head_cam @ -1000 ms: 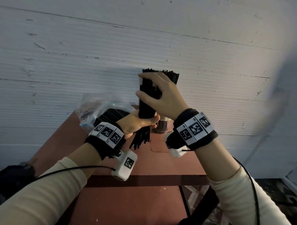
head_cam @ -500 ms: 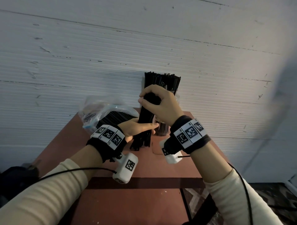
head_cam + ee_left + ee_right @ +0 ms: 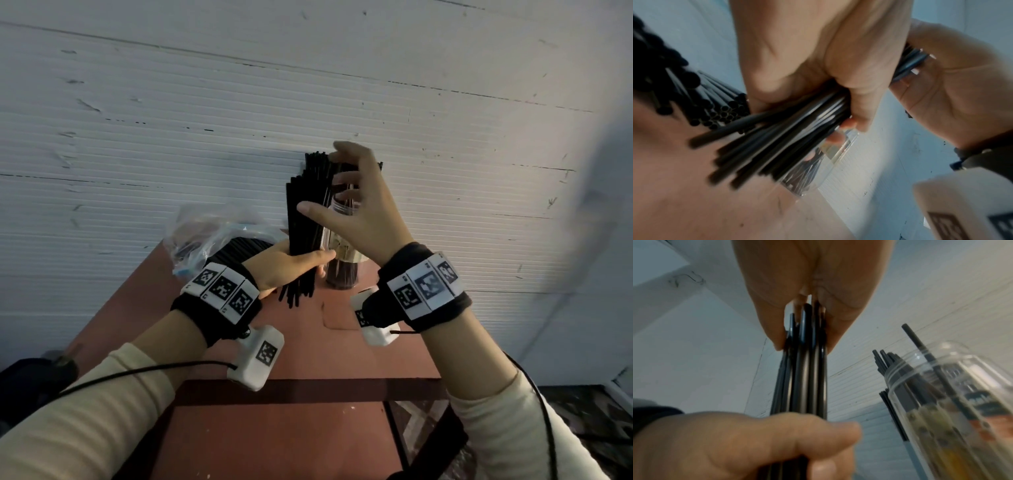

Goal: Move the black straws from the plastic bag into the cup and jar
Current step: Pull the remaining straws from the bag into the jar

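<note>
My left hand (image 3: 301, 265) grips the lower part of an upright bundle of black straws (image 3: 305, 212) above the table. My right hand (image 3: 346, 192) reaches round the bundle's top, its thumb spread; in the right wrist view its fingers (image 3: 777, 331) pinch the upper straws (image 3: 803, 369). A clear jar (image 3: 342, 274) holding several black straws stands just behind and right of the bundle, also in the right wrist view (image 3: 951, 402). The plastic bag (image 3: 209, 229) with more straws (image 3: 246, 246) lies at the left. I see no cup.
The reddish-brown table (image 3: 274, 349) stands against a white ribbed wall (image 3: 171, 137). Its front edge is a dark bar (image 3: 308, 390). A dark object (image 3: 30, 380) sits low at the left, beyond the table.
My right hand slid from the middle of the bundle up to its top and spread its thumb. The left hand keeps its grip and the bundle stands a little higher.
</note>
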{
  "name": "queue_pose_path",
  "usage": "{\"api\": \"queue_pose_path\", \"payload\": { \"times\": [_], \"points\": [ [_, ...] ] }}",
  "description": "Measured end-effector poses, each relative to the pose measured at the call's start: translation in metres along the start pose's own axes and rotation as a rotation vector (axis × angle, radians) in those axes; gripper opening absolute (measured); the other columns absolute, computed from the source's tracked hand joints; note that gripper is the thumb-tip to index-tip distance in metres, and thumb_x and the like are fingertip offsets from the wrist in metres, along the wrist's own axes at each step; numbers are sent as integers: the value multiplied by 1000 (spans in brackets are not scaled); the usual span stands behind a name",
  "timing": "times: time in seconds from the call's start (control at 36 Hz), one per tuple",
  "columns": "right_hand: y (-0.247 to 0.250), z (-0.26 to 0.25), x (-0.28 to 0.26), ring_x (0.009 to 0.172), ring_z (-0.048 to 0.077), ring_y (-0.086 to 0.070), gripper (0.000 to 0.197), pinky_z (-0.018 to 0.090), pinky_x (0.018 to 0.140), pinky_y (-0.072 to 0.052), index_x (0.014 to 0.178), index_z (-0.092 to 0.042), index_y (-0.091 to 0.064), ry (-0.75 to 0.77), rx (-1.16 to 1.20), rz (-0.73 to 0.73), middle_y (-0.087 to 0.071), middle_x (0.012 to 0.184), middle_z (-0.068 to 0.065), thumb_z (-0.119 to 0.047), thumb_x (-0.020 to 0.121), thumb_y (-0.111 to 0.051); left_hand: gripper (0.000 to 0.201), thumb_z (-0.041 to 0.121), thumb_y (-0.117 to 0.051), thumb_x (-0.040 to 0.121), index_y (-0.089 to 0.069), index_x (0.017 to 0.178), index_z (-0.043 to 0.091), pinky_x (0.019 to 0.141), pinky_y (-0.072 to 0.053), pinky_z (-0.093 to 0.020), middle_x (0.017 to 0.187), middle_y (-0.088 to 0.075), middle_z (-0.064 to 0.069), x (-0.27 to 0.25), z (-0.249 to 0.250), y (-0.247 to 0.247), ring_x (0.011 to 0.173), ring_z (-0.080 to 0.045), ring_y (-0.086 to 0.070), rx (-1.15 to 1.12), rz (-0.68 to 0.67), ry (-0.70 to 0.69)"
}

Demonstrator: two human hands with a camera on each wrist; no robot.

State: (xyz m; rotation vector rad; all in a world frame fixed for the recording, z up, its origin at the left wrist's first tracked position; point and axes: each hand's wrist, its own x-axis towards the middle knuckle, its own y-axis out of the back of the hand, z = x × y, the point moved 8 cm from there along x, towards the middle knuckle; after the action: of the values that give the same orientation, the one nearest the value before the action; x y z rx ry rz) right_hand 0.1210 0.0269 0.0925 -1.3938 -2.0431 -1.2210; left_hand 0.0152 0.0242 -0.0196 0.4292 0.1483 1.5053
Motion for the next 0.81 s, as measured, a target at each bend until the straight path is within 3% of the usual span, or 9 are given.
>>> {"api": "queue_pose_path", "payload": {
  "times": [0.11,0.28,0.36,0.42,0.47,0.53,0.61,0.72,0.81],
  "points": [
    [6,-1,-6,106,5,-49,78,8,83,-42,126,-25,-50,-33,-78,-165,-47,119,-4,-54,61,-82,24,24,-58,96,-62,75,14,92,-52,-34,83,-65,-5,-12,33,-16,90,-23,-66,88,-189,-83],
    [-22,1,-28,80,9,-66,22,32,73,-55,96,-18,-69,-49,-147,-510,-69,87,-4,-31,80,-76,22,15,-61,94,-64,82,-2,78,-54,-24,77,-64,-9,-17,46,-43,75,-9,-62,239,-366,-137],
    [-8,3,-24,68,25,-63,21,44,63,-51,80,0,-64,-45,-118,-393,-65,74,15,-19,83,-71,34,24,-70,89,-63,99,-8,79,-57,-37,92,-66,-25,-5,39,-45,82,-21,-65,139,-318,-133],
    [8,4,-16,73,26,-64,19,44,67,-54,82,3,-62,-71,-50,-332,-65,77,17,-14,83,-71,44,39,-79,77,-62,108,13,81,-56,-35,98,-69,-10,3,38,-43,90,-15,-66,96,-245,-122],
    [27,3,-2,73,19,-65,12,35,68,-57,83,3,-63,-63,10,-252,-65,77,12,-7,84,-69,68,43,-85,68,-46,123,30,85,-55,-30,110,-63,7,12,41,-33,102,-7,-63,34,-78,-107],
    [54,7,15,69,8,-63,8,23,64,-52,78,0,-64,-60,48,-116,-64,72,1,-4,84,-69,85,38,-89,64,-33,127,31,88,-49,-21,121,-51,7,22,44,-16,115,-7,-53,-12,157,-157],
    [92,16,37,60,0,-57,13,12,54,-42,74,-9,-62,-90,90,95,-60,66,-7,-3,83,-68,112,58,-84,45,-21,134,33,97,-36,-19,131,-34,2,41,42,0,124,-10,-38,23,363,-217],
    [122,33,62,55,1,-55,16,11,48,-39,71,-15,-59,-145,97,244,-57,65,-7,-7,82,-68,147,62,-83,33,3,149,32,115,-26,-39,151,-17,1,72,29,4,140,-14,-22,33,318,-81],
    [124,45,78,53,4,-51,10,14,46,-37,75,-7,-60,-180,48,243,-54,65,-1,-10,81,-67,153,58,-87,36,9,151,31,115,-31,-45,157,-23,0,90,20,1,141,-18,-31,60,217,12]
  ]
}}
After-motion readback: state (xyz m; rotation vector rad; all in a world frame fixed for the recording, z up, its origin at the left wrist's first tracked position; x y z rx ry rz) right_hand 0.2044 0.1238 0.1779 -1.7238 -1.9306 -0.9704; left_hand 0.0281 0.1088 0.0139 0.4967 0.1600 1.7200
